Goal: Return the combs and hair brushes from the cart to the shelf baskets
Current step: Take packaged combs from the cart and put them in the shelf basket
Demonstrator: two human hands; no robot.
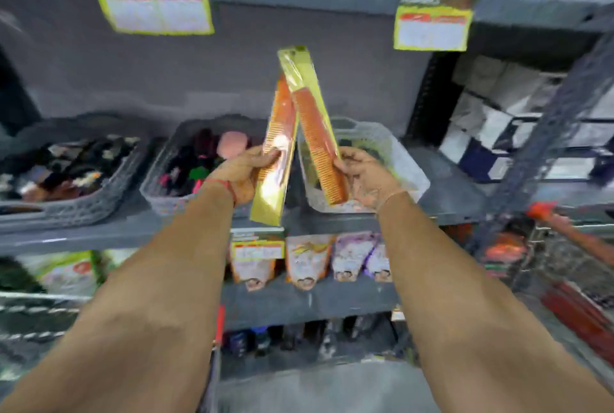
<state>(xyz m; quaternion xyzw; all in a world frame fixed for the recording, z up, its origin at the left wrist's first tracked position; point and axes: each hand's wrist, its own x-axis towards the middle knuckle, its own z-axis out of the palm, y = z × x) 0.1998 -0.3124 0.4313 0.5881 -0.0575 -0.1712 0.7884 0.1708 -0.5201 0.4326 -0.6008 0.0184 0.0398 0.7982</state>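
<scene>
Each hand holds an orange comb in a yellow-green clear wrapper, raised in front of the shelf. My left hand (241, 171) grips the left comb (277, 147) near its lower half. My right hand (363, 173) grips the right comb (315, 133) at its lower end. The two combs lean toward each other and cross near their tops. Right behind my right hand stands a clear plastic basket (412, 170) on the shelf. The frame is blurred.
A grey basket (156, 193) with dark hair accessories and a pink item stands left of the clear one, and another grey basket (83, 210) is further left. Price tags (154, 7) hang above. Sachets (309, 260) fill the lower shelf. The cart (564, 246) is at right.
</scene>
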